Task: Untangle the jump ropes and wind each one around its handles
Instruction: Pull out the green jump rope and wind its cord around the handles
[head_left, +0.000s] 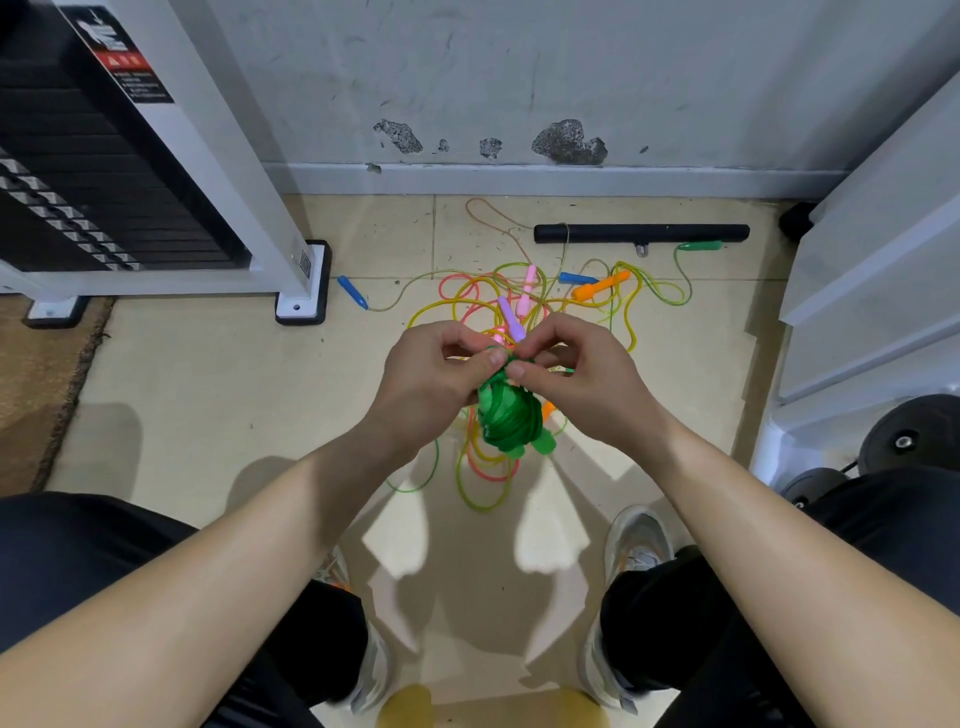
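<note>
Far left, I'm seeing a weight stack (78, 171) standing by the wall, its white frame foot (304, 283) sitting on the tile floor (208, 395). A brown mat (31, 374) is lying at the floor's left edge.

A blue handle (352, 292) is lying just right of that foot, with its thin cord running right into the rope tangle (467, 301).

The left hand (431, 379) is working with its fingers curled, thumb and forefinger pinching a green strand at the top of the green rope (506, 421). That rope is wound in a tight bundle around its handles. It's hanging in the air between the two hands, over the near part of the tangle.

The tangle is lying on the floor behind and under the hands, in pink, yellow and green loops. A purple handle (511, 319) and a pink handle (529, 280) are poking out just above the knuckles.

The right hand (587, 374) is also curled, thumb and forefinger pinching the same green strand, its fingertips nearly touching the left hand's.

Further right, a second blue handle (576, 278) and an orange handle (600, 286) are lying just beside each other. A black bar (641, 233) is lying along the wall, with a green handle (701, 246) just below its right end.

Far right, weight plates (909, 436) are sitting on the floor.
</note>
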